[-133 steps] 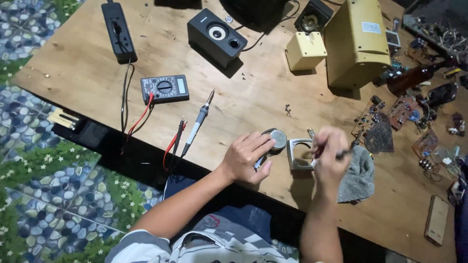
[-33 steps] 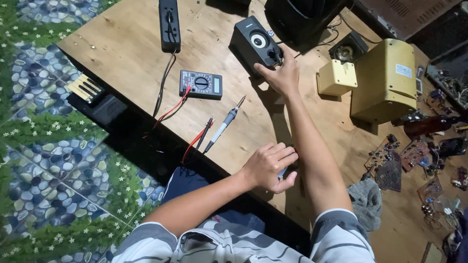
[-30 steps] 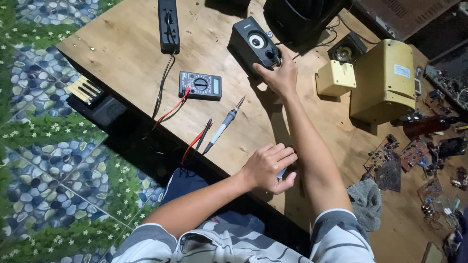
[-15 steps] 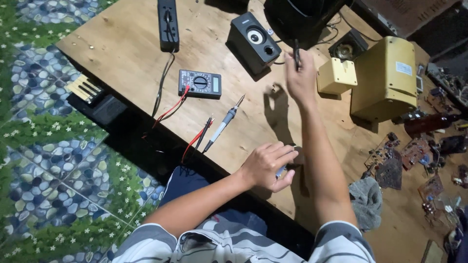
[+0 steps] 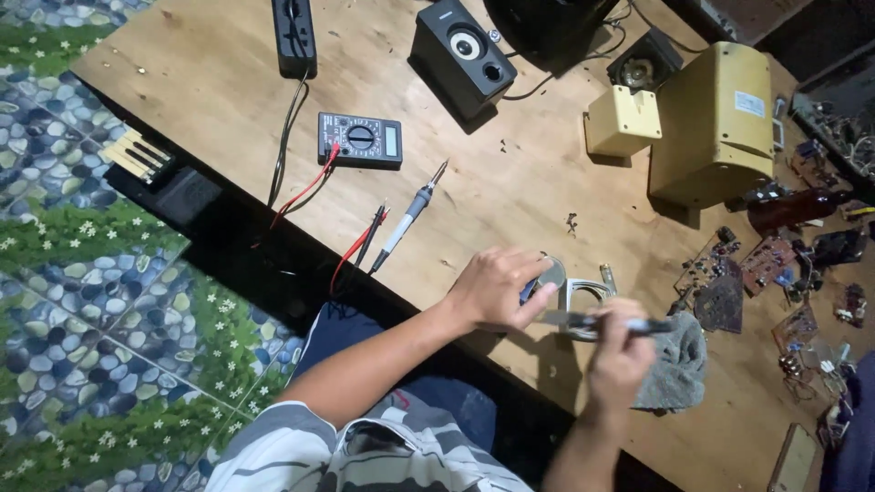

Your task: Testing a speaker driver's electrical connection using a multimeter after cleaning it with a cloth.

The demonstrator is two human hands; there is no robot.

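The left hand (image 5: 499,290) curls over a small round metal part (image 5: 550,271) near the front edge of the counter (image 5: 228,100), fingers pinching its rim and pressing it down. The right hand (image 5: 620,351) is closed around a slim dark tool (image 5: 602,322), held like a pen, its tip lying across toward a little square metal frame (image 5: 583,296) just beside the round part. These parts look light, rigid and smooth, likely to skate on the wood unless pinned; the rim seems the safest hold. A grey rag (image 5: 676,364) lies under the right hand. Farther off rest a soldering iron (image 5: 410,214), a multimeter (image 5: 360,139) and a small black speaker (image 5: 460,56).
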